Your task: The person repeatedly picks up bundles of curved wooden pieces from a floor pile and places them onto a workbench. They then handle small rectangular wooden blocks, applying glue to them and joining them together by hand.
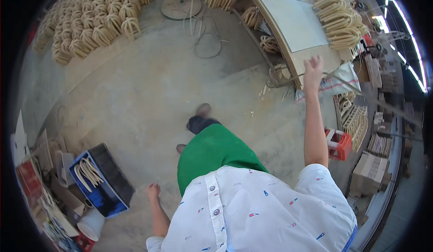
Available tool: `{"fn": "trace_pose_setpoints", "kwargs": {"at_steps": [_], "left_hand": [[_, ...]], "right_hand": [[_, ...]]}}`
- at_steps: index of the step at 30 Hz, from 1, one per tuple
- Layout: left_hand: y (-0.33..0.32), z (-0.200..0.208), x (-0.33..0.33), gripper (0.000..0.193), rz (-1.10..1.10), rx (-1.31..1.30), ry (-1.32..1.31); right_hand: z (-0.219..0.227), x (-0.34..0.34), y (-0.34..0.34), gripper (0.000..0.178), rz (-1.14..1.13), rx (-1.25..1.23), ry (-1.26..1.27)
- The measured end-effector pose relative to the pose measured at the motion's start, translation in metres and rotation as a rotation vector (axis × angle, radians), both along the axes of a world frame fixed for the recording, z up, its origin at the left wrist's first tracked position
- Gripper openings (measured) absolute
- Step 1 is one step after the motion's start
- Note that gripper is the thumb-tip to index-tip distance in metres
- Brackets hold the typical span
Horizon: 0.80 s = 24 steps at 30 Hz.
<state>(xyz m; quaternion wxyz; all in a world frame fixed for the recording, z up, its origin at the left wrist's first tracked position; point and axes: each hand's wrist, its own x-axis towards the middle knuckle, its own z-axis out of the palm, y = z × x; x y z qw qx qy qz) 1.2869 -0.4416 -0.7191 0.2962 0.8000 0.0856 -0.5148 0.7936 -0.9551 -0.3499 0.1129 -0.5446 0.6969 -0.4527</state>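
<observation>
My right arm stretches forward, with my right hand (313, 74) over the near corner of the worktable (311, 60). Its fingers are slightly apart and bent, and nothing shows in them. A dark strap or hose (345, 83) runs past on either side of this hand; whether they touch I cannot tell. At my left side hangs my left hand (154, 191), small in view, its fingers loosely curled with nothing visible in them. The nearest thing to it is a blue crate (106, 180) holding several bent pale rods (88, 174).
Bundles of bent pale rods (94, 22) cover the far left floor, and more (336, 17) lie on the table. A round base (181, 8) with loose cable (209, 49) stands ahead. To the right are a red crate (338, 144) and cardboard boxes (369, 173); a white bucket (91, 224) stands lower left.
</observation>
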Motion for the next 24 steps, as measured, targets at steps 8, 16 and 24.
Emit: {"fn": "trace_pose_setpoints", "kwargs": {"at_steps": [8, 16, 24], "left_hand": [[-0.253, 0.085, -0.002, 0.036, -0.182, -0.36, -0.042], [-0.32, 0.037, -0.01, 0.034, -0.472, -0.093, 0.142], [-0.611, -0.116, -0.018, 0.026, -0.929, -0.346, 0.182]], "right_hand": [[-0.17, 0.047, -0.088, 0.063, 0.035, 0.469, 0.072], [-0.312, 0.009, -0.142, 0.054, 0.076, 0.757, 0.25], [-0.421, -0.074, -0.258, 0.057, -0.156, 0.956, 0.101]]}}
